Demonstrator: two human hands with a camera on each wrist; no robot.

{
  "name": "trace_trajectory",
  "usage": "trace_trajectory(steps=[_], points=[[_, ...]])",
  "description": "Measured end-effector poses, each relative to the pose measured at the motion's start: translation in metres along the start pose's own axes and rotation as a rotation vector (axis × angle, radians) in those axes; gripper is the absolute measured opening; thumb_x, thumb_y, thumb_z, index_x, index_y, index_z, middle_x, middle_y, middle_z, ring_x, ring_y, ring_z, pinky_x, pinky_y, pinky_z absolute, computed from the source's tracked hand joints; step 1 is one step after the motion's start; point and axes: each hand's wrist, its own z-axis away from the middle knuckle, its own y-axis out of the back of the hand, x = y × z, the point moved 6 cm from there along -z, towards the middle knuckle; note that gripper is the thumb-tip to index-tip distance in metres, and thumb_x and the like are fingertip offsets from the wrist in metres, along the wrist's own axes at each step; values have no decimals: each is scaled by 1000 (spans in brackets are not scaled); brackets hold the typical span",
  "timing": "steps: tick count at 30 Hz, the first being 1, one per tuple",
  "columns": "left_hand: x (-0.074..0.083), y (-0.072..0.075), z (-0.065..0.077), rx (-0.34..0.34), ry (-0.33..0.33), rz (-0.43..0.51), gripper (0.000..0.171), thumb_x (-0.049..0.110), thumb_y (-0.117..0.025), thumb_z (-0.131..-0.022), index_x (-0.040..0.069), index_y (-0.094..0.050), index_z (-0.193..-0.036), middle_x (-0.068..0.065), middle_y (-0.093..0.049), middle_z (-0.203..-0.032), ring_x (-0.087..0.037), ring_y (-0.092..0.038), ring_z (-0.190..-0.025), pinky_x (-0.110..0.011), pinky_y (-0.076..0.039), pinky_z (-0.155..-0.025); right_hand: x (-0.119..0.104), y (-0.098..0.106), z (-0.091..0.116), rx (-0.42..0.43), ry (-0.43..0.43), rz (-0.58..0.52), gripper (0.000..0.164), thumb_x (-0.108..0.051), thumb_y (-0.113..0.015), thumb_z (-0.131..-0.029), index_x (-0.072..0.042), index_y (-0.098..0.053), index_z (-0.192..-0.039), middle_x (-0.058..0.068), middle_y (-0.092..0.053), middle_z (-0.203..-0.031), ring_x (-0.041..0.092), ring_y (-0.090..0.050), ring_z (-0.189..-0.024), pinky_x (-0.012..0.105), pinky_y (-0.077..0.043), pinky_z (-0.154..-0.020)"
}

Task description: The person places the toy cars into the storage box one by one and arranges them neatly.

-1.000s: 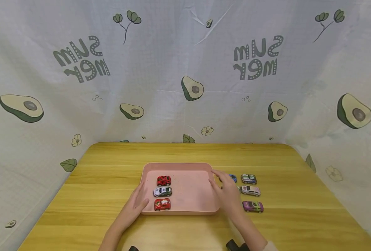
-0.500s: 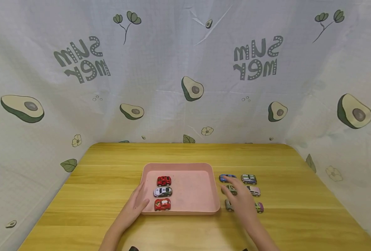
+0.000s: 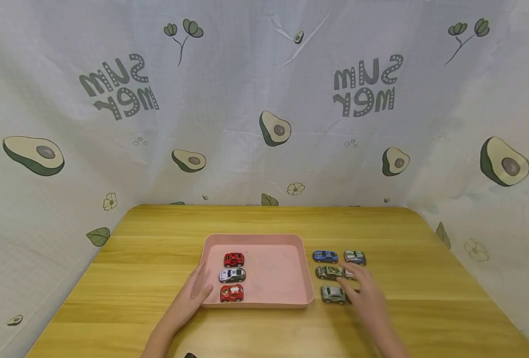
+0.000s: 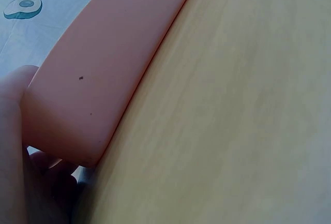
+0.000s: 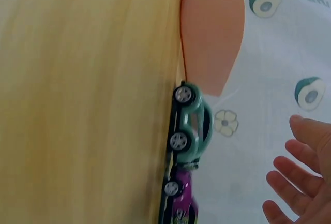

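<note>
A pink tray (image 3: 273, 304) lies on the table with three toy cars along its left side: a red-and-black one (image 3: 233, 259), a white one (image 3: 232, 275) and a red one (image 3: 231, 293). My left hand (image 3: 188, 298) holds the tray's left wall, thumb over the rim, other fingers outside. My right hand (image 3: 365, 293) hovers with spread fingers over the cars right of the tray. Near it are a blue car (image 3: 325, 256), a camouflage car (image 3: 328, 272) and a grey-green car (image 3: 333, 294). In the right wrist view a purple car (image 5: 182, 198) stands behind the grey-green one.
At the back of the right-hand group is a white-and-blue toy car (image 3: 355, 257). A pale car (image 3: 349, 274) is partly hidden by my right hand. The wooden table (image 3: 157, 238) backs onto a white avocado-print cloth (image 3: 228, 99).
My right hand has moved rightward from the tray's right rim to over the toy cars, uncovering the blue, camouflage and grey-green ones. My left hand has stayed at the tray.
</note>
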Motion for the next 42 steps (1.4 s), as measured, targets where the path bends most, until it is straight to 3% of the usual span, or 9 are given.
trace_trajectory(steps=[6, 13, 20, 25, 29, 35, 42], points=[[0, 0, 1, -3, 7, 0, 69, 41, -50, -90, 19, -16, -146, -17, -15, -152, -42, -14, -137, -64, -13, -107, 16, 7, 4, -26, -11, 24, 41, -7, -69, -76, -1, -58, -115, 23, -55, -119, 41, -51, -108, 60, -42, -89], [0, -1, 0, 1, 2, 5, 69, 39, -50, -90, 17, -16, -146, -18, -15, -151, -42, -14, -137, -64, -13, -107, 42, 7, 6, -147, -66, 47, 45, -18, -66, -81, 1, -53, -121, 26, -48, -125, 45, -45, -113, 64, -35, -93], [0, -1, 0, 2, 0, 11, 69, 39, -51, -90, 17, -16, -146, -18, -15, -151, -42, -14, -137, -64, -13, -107, 59, 4, 9, -149, -17, 65, 45, -18, -69, -77, 2, -56, -116, 27, -52, -121, 45, -48, -110, 64, -36, -90], [1, -1, 0, 0, 4, 10, 70, 40, -50, -90, 16, -16, -146, -18, -15, -151, -42, -13, -137, -63, -13, -108, 70, -2, 13, -253, -78, 70, 45, -21, -67, -79, -1, -57, -117, 28, -52, -120, 47, -46, -111, 64, -35, -91], [1, 0, 0, 2, -1, 5, 70, 39, -50, -90, 16, -16, -146, -18, -15, -151, -42, -14, -137, -63, -13, -107, 76, -6, 14, -315, -120, 55, 40, -21, -65, -81, -2, -59, -115, 25, -55, -118, 46, -47, -112, 62, -37, -93], [1, 0, -1, 0, -3, -7, 69, 40, -49, -91, 16, -16, -147, -18, -15, -151, -43, -14, -137, -64, -13, -107, 81, -7, 17, -334, -153, 29, 33, -24, -63, -83, -3, -63, -109, 22, -60, -113, 43, -52, -109, 58, -40, -92], [-1, -1, -1, 5, -12, -3, 69, 40, -50, -91, 16, -16, -146, -19, -16, -151, -42, -14, -137, -63, -13, -107, 85, -5, 20, -376, -184, 22, 35, -22, -62, -84, -1, -61, -112, 24, -59, -115, 44, -50, -111, 57, -40, -92]])
